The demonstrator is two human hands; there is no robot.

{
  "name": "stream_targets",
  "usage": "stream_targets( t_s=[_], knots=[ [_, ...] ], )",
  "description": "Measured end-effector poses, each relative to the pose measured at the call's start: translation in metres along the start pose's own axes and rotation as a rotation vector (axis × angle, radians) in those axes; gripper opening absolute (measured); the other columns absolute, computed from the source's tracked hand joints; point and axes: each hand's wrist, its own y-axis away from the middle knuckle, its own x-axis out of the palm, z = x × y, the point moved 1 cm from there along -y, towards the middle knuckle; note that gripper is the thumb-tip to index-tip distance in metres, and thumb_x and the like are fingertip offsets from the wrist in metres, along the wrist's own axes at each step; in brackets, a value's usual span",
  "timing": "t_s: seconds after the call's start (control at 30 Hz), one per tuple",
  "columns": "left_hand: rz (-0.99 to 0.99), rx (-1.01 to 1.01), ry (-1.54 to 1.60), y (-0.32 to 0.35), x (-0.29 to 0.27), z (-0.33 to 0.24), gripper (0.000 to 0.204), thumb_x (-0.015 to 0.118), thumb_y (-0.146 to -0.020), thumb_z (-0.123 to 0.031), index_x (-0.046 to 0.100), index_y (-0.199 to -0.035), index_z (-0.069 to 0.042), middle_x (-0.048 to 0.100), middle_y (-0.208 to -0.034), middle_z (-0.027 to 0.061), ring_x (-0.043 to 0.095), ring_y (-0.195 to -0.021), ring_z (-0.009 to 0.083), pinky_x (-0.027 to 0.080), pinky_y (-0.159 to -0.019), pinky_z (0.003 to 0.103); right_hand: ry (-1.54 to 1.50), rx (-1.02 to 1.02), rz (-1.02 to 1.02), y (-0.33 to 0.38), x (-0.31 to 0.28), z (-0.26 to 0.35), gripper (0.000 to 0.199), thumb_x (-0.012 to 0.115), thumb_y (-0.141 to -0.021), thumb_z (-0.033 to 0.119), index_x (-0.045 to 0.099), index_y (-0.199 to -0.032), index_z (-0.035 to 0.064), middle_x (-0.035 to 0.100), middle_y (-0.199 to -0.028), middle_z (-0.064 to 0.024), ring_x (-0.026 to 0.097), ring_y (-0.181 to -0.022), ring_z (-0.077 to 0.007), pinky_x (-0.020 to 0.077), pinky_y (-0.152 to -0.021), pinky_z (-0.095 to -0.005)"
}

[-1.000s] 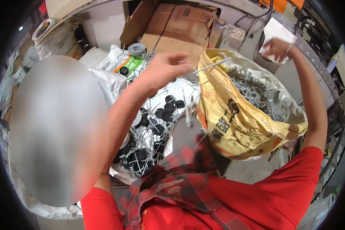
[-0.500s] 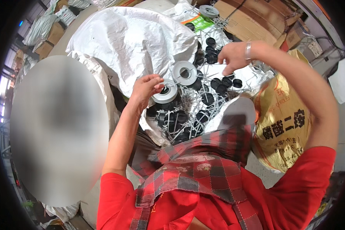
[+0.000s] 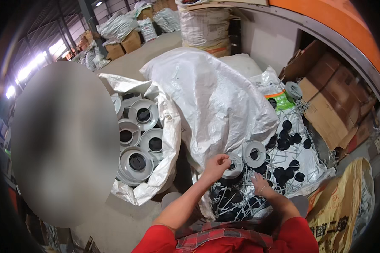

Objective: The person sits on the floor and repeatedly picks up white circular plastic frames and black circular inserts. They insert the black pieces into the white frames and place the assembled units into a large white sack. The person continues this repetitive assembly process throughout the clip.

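My left hand (image 3: 216, 168) is closed, fingertips pinched together beside a round grey plastic disc (image 3: 237, 168) with a black centre. Whatever the fingertips hold, if anything, is too small to make out. A second grey disc (image 3: 254, 162) with a raised rim lies just to the right. Close below it, my right hand (image 3: 261, 185) reaches into a loose pile of thin grey plastic sticks (image 3: 257, 201), fingers apart. Black round caps (image 3: 289, 173) are scattered among the sticks on a white sheet.
On the left, an open white woven sack (image 3: 171, 139) holds several grey discs with black centres. A large white sack (image 3: 215, 97) bulges beyond my hands. Cardboard (image 3: 325, 88) leans at far right, above a yellow sack (image 3: 342, 202). A blurred shape covers the left side.
The view has swung left, bringing the sack of discs into sight. My right hand has come down from the pile's far side to its near part. My left hand stays by the same disc.
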Motion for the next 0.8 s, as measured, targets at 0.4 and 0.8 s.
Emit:
stream_targets(
  t_s=[0.4, 0.8],
  knots=[
    [-0.053, -0.022, -0.165, 0.013, 0.022, -0.026, 0.028, 0.062, -0.088, -0.01, 0.057, -0.112, 0.003, 0.065, -0.099, 0.0055, 0.059, -0.088, 0.0101, 0.047, -0.079, 0.023, 0.388, 0.685, 0.18, 0.052, -0.034, -0.16, 0.049, 0.051, -0.09, 0.025, 0.042, -0.136, 0.0105, 0.018, -0.153, -0.0098, 0.017, -0.138, -0.0378, 0.0176, -0.104, -0.0635],
    [-0.006, -0.054, -0.324, 0.013, 0.031, -0.036, 0.032, 0.062, -0.088, -0.011, 0.056, -0.115, 0.006, 0.065, -0.1, 0.0072, 0.058, -0.092, 0.0093, 0.045, -0.083, 0.022, -0.351, 0.755, 0.046, 0.017, 0.026, -0.087, 0.033, 0.062, -0.076, 0.019, 0.064, -0.103, 0.001, 0.063, -0.106, -0.0212, 0.062, -0.1, -0.0343, 0.0511, -0.083, -0.039]
  ],
)
